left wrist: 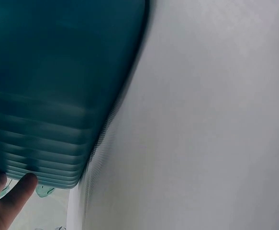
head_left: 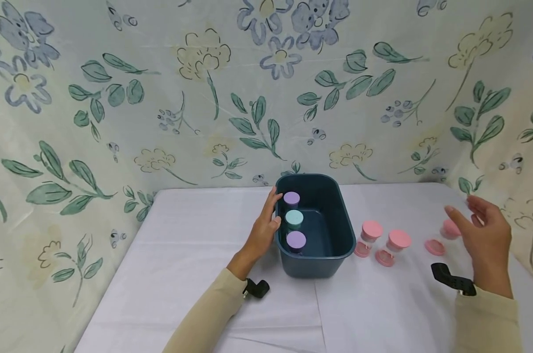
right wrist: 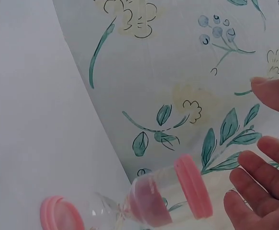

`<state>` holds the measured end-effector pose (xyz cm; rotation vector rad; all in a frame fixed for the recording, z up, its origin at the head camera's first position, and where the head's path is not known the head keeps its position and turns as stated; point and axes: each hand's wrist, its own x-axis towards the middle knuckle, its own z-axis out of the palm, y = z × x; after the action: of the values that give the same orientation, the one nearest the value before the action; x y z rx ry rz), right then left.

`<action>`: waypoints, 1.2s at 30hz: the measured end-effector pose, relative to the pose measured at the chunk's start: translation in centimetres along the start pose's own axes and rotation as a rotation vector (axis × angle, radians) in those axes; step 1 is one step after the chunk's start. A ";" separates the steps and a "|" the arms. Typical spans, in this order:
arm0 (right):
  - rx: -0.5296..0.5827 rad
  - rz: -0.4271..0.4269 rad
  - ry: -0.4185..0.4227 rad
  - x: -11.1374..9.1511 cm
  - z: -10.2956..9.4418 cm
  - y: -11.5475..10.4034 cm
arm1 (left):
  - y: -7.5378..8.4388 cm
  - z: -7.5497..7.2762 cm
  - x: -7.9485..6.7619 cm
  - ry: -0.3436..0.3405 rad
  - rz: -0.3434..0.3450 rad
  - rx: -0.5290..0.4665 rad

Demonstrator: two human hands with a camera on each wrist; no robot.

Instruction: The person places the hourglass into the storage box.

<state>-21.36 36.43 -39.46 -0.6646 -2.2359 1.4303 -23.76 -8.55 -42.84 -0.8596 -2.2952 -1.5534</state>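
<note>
A dark teal bin (head_left: pixel 315 267) stands on the white-covered table. My left hand (head_left: pixel 261 235) rests against its left side, the thumb at the rim; straight fingertips (left wrist: pixel 22 191) touch the ribbed wall in the left wrist view. Inside, along that side, stand a purple-capped sand timer (head_left: pixel 296 240), a teal-capped one (head_left: pixel 294 218) and another purple-capped one (head_left: pixel 291 198). To the right, my right hand (head_left: pixel 489 235) is raised with fingers apart, holding nothing, beside a pink sand timer (right wrist: pixel 149 201). The hand partly hides that timer in the head view.
Two more pink sand timers, one (head_left: pixel 368 238) close to the bin and another (head_left: pixel 394 247) beside it, stand between the bin and my right hand. A floral cloth (head_left: pixel 248 98) hangs behind and around the table (head_left: pixel 195 245).
</note>
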 end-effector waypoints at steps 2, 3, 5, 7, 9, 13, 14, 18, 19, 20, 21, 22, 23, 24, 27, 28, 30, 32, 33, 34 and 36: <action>-0.025 -0.011 -0.009 0.2 -0.2 0.7 | 0.5 0.0 -0.1 0.004 -0.005 0.001; -0.042 -0.017 -0.019 0.3 -0.3 1.0 | 0.6 0.0 -0.1 0.005 -0.010 -0.001; -0.074 -0.028 -0.044 0.3 -0.6 1.5 | 0.7 0.0 -0.1 0.007 -0.015 -0.007; -0.109 -0.029 -0.064 0.4 -0.8 1.9 | 0.6 0.0 -0.2 0.008 -0.016 -0.006; -0.135 -0.021 -0.081 0.5 -0.9 2.3 | 0.9 0.0 -0.3 0.009 -0.015 -0.011; -0.145 -0.004 -0.104 0.9 -1.0 3.1 | 1.0 -0.1 -0.3 0.017 -0.007 -0.010; -0.138 -0.003 -0.115 0.9 -1.1 3.4 | 1.0 -0.1 -0.3 0.018 -0.007 -0.009; -0.121 -0.012 -0.184 1.2 -1.3 4.3 | 0.9 -0.2 -0.2 0.017 0.000 -0.001; -0.117 -0.009 -0.203 1.2 -1.4 4.6 | 0.8 -0.2 -0.2 0.015 0.001 -0.001; -0.117 -0.005 -0.220 1.2 -1.5 4.8 | 0.5 -0.1 -0.2 0.013 0.004 0.001; -0.117 -0.003 -0.234 1.1 -1.5 5.0 | 0.1 0.0 -0.1 0.012 0.008 0.001; -0.121 -0.001 -0.243 1.1 -1.6 5.1 | -0.4 0.1 -0.1 0.011 0.011 0.005; -0.125 0.003 -0.250 1.1 -1.6 5.3 | -1.0 0.3 0.0 0.011 0.014 0.008; -0.123 0.003 -0.259 1.1 -1.6 5.4 | -1.6 0.4 0.0 0.012 0.014 0.008; -0.138 -0.005 -0.264 1.1 -1.6 5.7 | -3.0 0.8 0.2 0.024 0.014 0.021; -0.141 -0.008 -0.261 1.2 -1.6 5.8 | -3.3 0.9 0.2 0.028 0.014 0.027; -0.146 -0.013 -0.258 1.2 -1.5 5.9 | -3.6 0.9 0.2 0.035 0.015 0.034; -0.149 -0.015 -0.253 1.3 -1.4 6.0 | -3.7 1.0 0.3 0.040 0.016 0.035; -0.148 -0.013 -0.252 1.3 -1.4 6.0 | -3.7 1.0 0.3 0.041 0.017 0.032; -0.152 -0.012 -0.250 1.3 -1.4 6.1 | -3.7 1.0 0.3 0.040 0.017 0.028; -0.161 -0.003 -0.251 1.4 -1.5 6.2 | -3.7 1.0 0.3 0.039 0.014 0.023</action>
<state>-20.49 40.60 -44.42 -0.5564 -2.5662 1.4099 -26.01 -8.49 -45.94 -0.8306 -2.2702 -1.5210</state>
